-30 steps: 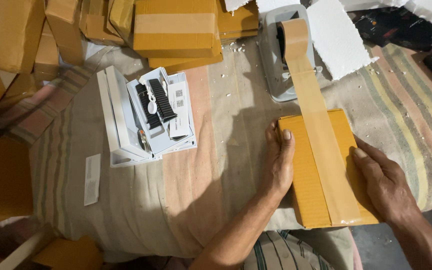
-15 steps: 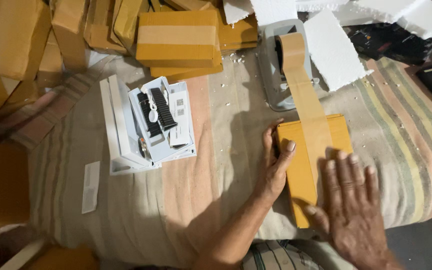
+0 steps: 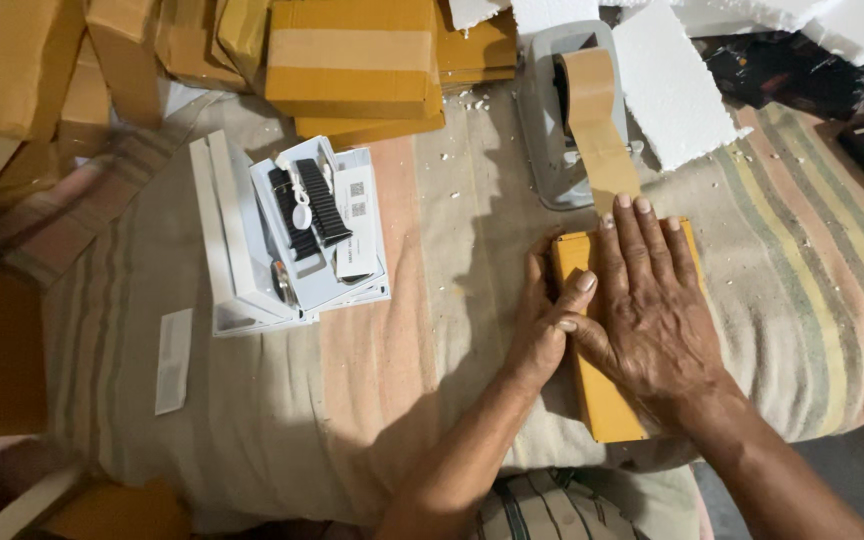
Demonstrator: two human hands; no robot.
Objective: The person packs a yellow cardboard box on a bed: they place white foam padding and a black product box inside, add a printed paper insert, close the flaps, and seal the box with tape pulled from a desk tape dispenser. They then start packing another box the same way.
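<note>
Right hand flat on yellow box; left hand steadies its side.

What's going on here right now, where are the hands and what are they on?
A person is pressing a strip of brown tape onto a small yellow-brown box on a striped cloth. The right hand lies flat on the box's top, and the left hand braces its left side. The tape runs up to a grey dispenser. White boxes with black straps sit to the left, with taped cartons stacked behind.
</note>
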